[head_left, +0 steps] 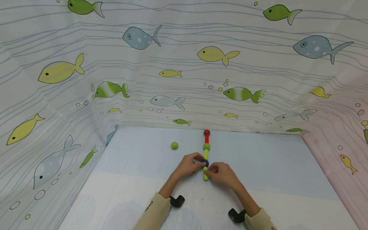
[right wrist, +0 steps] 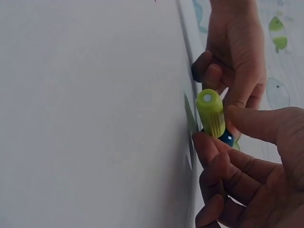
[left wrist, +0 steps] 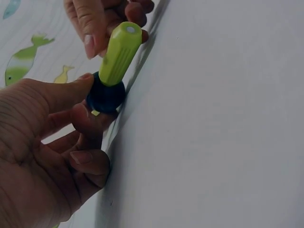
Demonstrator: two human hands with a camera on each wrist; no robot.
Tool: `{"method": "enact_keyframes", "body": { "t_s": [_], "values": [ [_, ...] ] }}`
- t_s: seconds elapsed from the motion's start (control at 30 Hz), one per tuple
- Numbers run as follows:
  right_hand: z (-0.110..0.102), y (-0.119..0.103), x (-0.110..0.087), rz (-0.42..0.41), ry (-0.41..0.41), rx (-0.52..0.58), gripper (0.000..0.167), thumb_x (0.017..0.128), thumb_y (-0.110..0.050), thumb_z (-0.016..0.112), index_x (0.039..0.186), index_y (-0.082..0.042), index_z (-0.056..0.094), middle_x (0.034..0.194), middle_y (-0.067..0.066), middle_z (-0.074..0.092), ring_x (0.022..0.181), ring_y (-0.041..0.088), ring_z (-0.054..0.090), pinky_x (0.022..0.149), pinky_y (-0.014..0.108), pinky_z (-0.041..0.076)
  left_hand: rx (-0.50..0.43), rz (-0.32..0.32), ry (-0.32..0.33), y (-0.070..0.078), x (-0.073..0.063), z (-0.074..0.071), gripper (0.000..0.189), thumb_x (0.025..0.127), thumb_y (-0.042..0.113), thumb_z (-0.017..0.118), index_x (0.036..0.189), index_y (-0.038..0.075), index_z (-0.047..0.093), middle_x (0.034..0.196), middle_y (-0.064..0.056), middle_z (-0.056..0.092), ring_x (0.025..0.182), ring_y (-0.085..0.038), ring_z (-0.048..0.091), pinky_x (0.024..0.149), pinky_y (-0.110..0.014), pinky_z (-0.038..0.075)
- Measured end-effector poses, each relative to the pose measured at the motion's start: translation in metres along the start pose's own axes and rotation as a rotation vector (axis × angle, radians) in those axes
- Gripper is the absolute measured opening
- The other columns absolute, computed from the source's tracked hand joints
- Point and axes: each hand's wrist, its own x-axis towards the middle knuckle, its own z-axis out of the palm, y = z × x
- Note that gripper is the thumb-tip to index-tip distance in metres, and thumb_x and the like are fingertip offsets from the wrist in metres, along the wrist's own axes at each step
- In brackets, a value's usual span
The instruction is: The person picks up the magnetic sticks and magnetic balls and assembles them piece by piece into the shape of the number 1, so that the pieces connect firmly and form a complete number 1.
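A straight chain of magnetic building sticks and balls lies on the table, pointing away from me. From its far end come a red ball, a red stick, a green ball, a yellow-green stick and a dark blue ball. My left hand pinches the blue ball between thumb and fingers. At the near end, a second yellow-green stick meets the blue ball, its round metal tip facing me. Thumb and forefinger of my right hand pinch this stick from the right.
A loose green ball lies left of the chain. The pale blue and white table is bordered by a fish-patterned curtain at the back and both sides. Black wrist mounts sit by the sleeves.
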Motion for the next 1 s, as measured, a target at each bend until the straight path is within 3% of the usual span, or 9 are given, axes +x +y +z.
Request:
{"method": "enact_keyframes", "body": {
  "t_s": [0.3, 0.5, 0.8, 1.0],
  "values": [
    [0.003, 0.003, 0.003, 0.006, -0.023, 0.039, 0.021, 0.088, -0.03, 0.075, 0.088, -0.009, 0.074, 0.069, -0.007, 0.063, 0.063, 0.011, 0.055, 0.058, 0.028, 0.045, 0.004, 0.006, 0.015, 0.001, 0.0, 0.001, 0.022, 0.093, 0.029, 0.071, 0.111, 0.016, 0.069, 0.102, 0.008, 0.07, 0.099, -0.009, 0.062, 0.082, -0.03, 0.05],
    [0.001, 0.002, 0.004, 0.026, 0.023, 0.002, 0.017, 0.088, -0.029, 0.075, 0.087, -0.013, 0.074, 0.069, -0.008, 0.063, 0.064, 0.01, 0.056, 0.06, 0.03, 0.045, 0.001, 0.004, 0.012, 0.001, 0.001, 0.001, 0.022, 0.093, 0.028, 0.071, 0.11, 0.016, 0.068, 0.102, 0.008, 0.069, 0.097, -0.008, 0.061, 0.078, -0.028, 0.049],
    [-0.007, 0.0, 0.01, 0.045, 0.136, 0.001, 0.016, 0.085, -0.024, 0.079, 0.088, -0.012, 0.069, 0.077, -0.005, 0.064, 0.07, 0.013, 0.057, 0.064, 0.032, 0.046, -0.005, 0.0, 0.01, 0.002, 0.0, 0.003, 0.022, 0.093, 0.025, 0.071, 0.111, 0.013, 0.068, 0.104, 0.004, 0.068, 0.063, -0.009, 0.05, 0.055, -0.024, 0.042],
    [-0.01, 0.0, 0.017, 0.002, 0.154, 0.079, 0.024, 0.085, -0.019, 0.079, 0.102, -0.007, 0.068, 0.095, 0.003, 0.071, 0.082, 0.018, 0.066, 0.071, 0.037, 0.054, -0.012, -0.021, 0.015, 0.004, 0.0, 0.003, 0.025, 0.093, 0.027, 0.071, 0.112, 0.011, 0.068, 0.106, 0.001, 0.068, 0.055, -0.009, 0.05, 0.052, -0.024, 0.043]
  ]
}}
